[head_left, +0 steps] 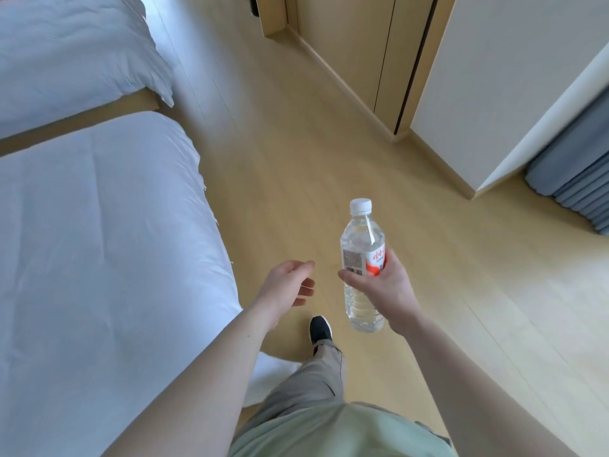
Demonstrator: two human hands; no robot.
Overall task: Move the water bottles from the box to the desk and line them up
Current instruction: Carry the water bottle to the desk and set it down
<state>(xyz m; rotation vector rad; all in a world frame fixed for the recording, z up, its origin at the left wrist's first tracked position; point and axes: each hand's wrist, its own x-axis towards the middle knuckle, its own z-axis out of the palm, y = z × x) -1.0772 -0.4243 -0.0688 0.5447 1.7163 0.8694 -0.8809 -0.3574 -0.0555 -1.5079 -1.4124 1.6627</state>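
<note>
Wood floor (296,133) fills most of view. Two beds (99,242) w/ white bedding along the left side, near one big, far one (66,54) behind it. Wardrobe (356,44) w/ light wood doors at top center, white wall (494,77) to its right, grey curtain (580,179) bunched at far right. Person's green shirt (329,430) and khaki trouser leg at bottom, black shoe (320,328) on floor. Left hand (286,288) held out over floor, fingers loosely spread, holding nothing. Right hand (385,291) wrapped round bottle (362,258) at the label, thumb across front. Bottle roughly upright, clear, white cap, red-white label, carried in the air above floor, just right of left hand, not touching it.
</note>
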